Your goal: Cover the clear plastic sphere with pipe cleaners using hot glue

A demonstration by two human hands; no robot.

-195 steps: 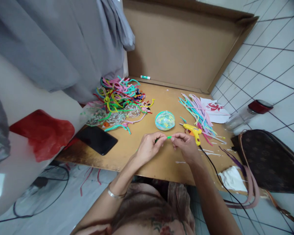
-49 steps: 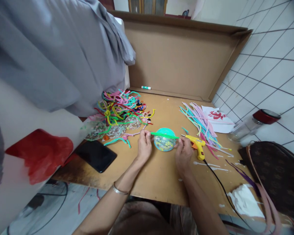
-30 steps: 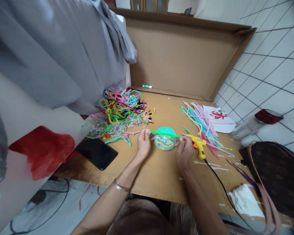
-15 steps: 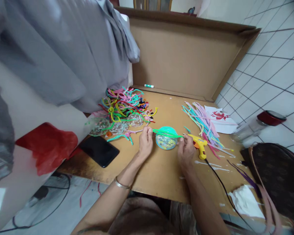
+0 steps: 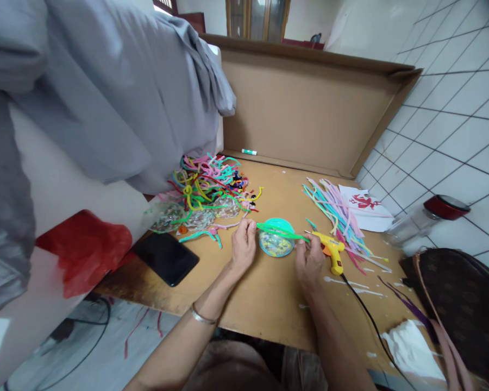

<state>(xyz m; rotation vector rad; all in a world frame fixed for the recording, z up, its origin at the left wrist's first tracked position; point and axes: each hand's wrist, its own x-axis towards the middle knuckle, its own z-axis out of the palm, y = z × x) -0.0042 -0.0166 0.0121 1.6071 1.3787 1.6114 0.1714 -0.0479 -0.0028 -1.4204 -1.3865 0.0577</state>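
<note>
open: near tabletop (image 5: 264, 307) | block: bowl (image 5: 276, 247) ahead | block: glue gun (image 5: 333, 250) right

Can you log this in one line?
left hand: grips bright green pipe-cleaner strands; right hand: grips their other end; behind strands: round turquoise-rimmed speckled bowl; beside right hand: yellow plastic glue gun

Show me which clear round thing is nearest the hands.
The clear round piece with the turquoise rim, behind the thin green strands between left hand and right hand. The other clear round pieces lie beside the tangled multicoloured strips.
</note>
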